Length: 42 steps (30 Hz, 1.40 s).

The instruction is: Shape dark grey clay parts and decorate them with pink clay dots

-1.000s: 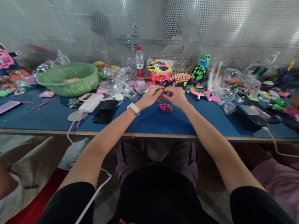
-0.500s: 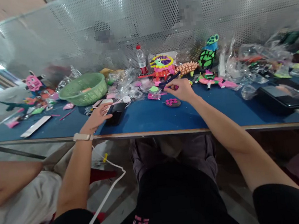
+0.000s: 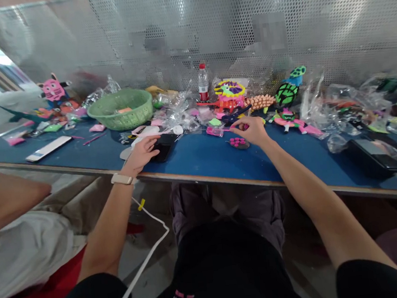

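Observation:
My left hand rests by a black phone, fingers spread and holding nothing. A pale band is on that wrist. Over the middle of the table my right hand is closed, with a small magenta lump showing among its curled fingers. Its thumb and forefinger tips are at the end of a thin pink stick; whether they grip it I cannot tell. Just below lies a dark oval piece topped with several pink dots. A pink packet is to the left.
Behind stand a green basket, a red-capped bottle and colourful clay figures. Plastic wrappers lie about. A white phone is at left, a black box at right. A neighbour's arm is beside me.
The view has turned, shifting the scene right in the picture. My right hand's fingertips have come down to the pink stick. My left hand stays by the black phone.

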Each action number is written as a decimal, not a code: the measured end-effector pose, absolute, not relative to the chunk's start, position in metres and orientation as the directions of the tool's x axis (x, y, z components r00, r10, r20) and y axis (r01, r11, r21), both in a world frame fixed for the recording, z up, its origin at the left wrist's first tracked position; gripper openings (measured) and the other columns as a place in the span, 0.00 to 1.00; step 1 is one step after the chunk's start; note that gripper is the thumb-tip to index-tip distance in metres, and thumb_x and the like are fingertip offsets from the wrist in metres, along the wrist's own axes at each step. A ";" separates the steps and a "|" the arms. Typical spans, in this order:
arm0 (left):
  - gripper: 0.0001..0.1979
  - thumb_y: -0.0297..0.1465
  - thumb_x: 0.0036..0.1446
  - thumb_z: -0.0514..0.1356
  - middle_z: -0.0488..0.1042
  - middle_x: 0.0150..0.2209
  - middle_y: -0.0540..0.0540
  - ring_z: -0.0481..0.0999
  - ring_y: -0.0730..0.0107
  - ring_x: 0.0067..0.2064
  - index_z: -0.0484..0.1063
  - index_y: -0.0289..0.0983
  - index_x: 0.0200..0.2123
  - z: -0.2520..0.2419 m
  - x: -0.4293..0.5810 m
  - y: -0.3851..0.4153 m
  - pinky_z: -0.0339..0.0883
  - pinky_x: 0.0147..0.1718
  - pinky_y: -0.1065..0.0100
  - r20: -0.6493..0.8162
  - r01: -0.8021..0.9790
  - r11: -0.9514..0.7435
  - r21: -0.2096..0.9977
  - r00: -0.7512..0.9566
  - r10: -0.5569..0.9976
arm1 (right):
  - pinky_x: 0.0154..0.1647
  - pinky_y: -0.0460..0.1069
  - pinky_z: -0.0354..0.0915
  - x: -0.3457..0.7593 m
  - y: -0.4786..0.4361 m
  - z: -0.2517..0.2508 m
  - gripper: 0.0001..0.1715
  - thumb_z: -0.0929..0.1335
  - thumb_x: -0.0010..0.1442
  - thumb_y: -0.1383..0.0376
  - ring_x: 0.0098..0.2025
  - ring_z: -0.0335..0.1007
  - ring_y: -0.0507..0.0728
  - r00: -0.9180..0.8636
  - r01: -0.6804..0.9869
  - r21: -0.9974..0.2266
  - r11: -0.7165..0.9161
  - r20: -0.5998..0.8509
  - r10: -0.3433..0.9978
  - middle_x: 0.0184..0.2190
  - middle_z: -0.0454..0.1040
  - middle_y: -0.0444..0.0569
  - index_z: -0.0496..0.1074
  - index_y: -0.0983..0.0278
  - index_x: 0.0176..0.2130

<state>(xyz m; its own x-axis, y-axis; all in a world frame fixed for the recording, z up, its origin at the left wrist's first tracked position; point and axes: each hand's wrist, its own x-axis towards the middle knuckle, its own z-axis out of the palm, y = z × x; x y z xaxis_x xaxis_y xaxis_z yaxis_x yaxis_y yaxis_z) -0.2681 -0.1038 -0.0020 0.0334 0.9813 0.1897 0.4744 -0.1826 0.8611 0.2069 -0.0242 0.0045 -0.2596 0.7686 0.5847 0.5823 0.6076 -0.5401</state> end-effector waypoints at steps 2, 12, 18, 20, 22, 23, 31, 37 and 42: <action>0.36 0.36 0.51 0.72 0.74 0.81 0.37 0.66 0.39 0.86 0.78 0.43 0.65 -0.003 -0.269 -0.103 0.57 0.85 0.37 0.174 0.445 -0.172 0.879 0.036 0.984 | 0.39 0.58 0.71 0.207 -0.023 0.003 0.16 0.79 0.67 0.48 0.31 0.71 0.61 -0.262 0.570 -0.541 0.618 0.593 0.761 0.26 0.78 0.47 0.88 0.57 0.36; 0.29 0.37 0.53 0.81 0.80 0.74 0.31 0.74 0.35 0.81 0.82 0.38 0.56 -0.009 -0.270 -0.096 0.66 0.82 0.38 0.190 0.373 -0.160 0.914 -0.045 0.981 | 0.37 0.54 0.69 0.209 -0.017 -0.003 0.17 0.81 0.68 0.49 0.29 0.68 0.57 -0.230 0.551 -0.528 0.646 0.648 0.726 0.24 0.76 0.45 0.89 0.58 0.38; 0.21 0.37 0.59 0.74 0.82 0.73 0.32 0.77 0.39 0.78 0.81 0.38 0.54 -0.006 -0.263 -0.100 0.71 0.80 0.42 0.191 0.385 -0.132 0.914 -0.121 0.974 | 0.37 0.54 0.68 0.210 -0.016 -0.002 0.15 0.81 0.68 0.50 0.29 0.67 0.56 -0.253 0.554 -0.526 0.645 0.632 0.732 0.25 0.75 0.44 0.89 0.58 0.38; 0.20 0.35 0.60 0.72 0.82 0.72 0.33 0.78 0.41 0.77 0.80 0.36 0.54 -0.005 -0.261 -0.101 0.71 0.80 0.44 0.198 0.379 -0.141 0.915 -0.117 0.973 | 0.37 0.54 0.67 0.210 -0.017 -0.002 0.14 0.82 0.68 0.51 0.29 0.66 0.56 -0.255 0.556 -0.527 0.642 0.627 0.736 0.25 0.75 0.44 0.89 0.58 0.39; 0.19 0.34 0.62 0.69 0.82 0.71 0.33 0.79 0.42 0.75 0.81 0.35 0.56 -0.004 -0.259 -0.102 0.70 0.80 0.43 0.199 0.391 -0.140 0.910 -0.114 0.973 | 0.37 0.54 0.67 0.210 -0.017 -0.002 0.14 0.82 0.68 0.51 0.29 0.66 0.56 -0.253 0.557 -0.530 0.639 0.625 0.739 0.25 0.76 0.44 0.89 0.59 0.39; 0.19 0.33 0.64 0.68 0.83 0.70 0.33 0.80 0.42 0.74 0.81 0.34 0.56 -0.004 -0.259 -0.103 0.70 0.80 0.42 0.197 0.399 -0.133 0.907 -0.121 0.973 | 0.37 0.54 0.67 0.209 -0.017 -0.002 0.13 0.82 0.68 0.52 0.29 0.67 0.56 -0.253 0.555 -0.532 0.639 0.624 0.739 0.25 0.76 0.44 0.89 0.59 0.38; 0.25 0.37 0.58 0.74 0.82 0.72 0.35 0.78 0.40 0.77 0.82 0.39 0.58 -0.004 -0.261 -0.103 0.67 0.82 0.40 0.216 0.480 -0.162 0.862 -0.058 0.975 | 0.38 0.54 0.67 0.207 -0.017 0.000 0.09 0.81 0.69 0.57 0.29 0.68 0.56 -0.246 0.564 -0.538 0.627 0.614 0.750 0.25 0.77 0.44 0.90 0.59 0.39; 0.39 0.48 0.49 0.82 0.80 0.75 0.32 0.76 0.35 0.79 0.79 0.38 0.61 -0.005 -0.262 -0.098 0.64 0.83 0.39 0.192 0.518 -0.151 0.842 -0.026 0.981 | 0.39 0.55 0.69 0.207 -0.017 0.000 0.10 0.81 0.69 0.56 0.29 0.68 0.56 -0.256 0.559 -0.527 0.640 0.624 0.738 0.25 0.77 0.44 0.90 0.59 0.39; 0.42 0.55 0.53 0.77 0.77 0.77 0.28 0.73 0.33 0.81 0.76 0.38 0.63 -0.008 -0.261 -0.099 0.62 0.84 0.39 0.222 0.546 -0.160 0.822 -0.049 0.974 | 0.37 0.54 0.69 0.207 -0.019 0.000 0.11 0.80 0.67 0.55 0.28 0.68 0.56 -0.245 0.546 -0.528 0.650 0.642 0.727 0.25 0.77 0.45 0.89 0.59 0.37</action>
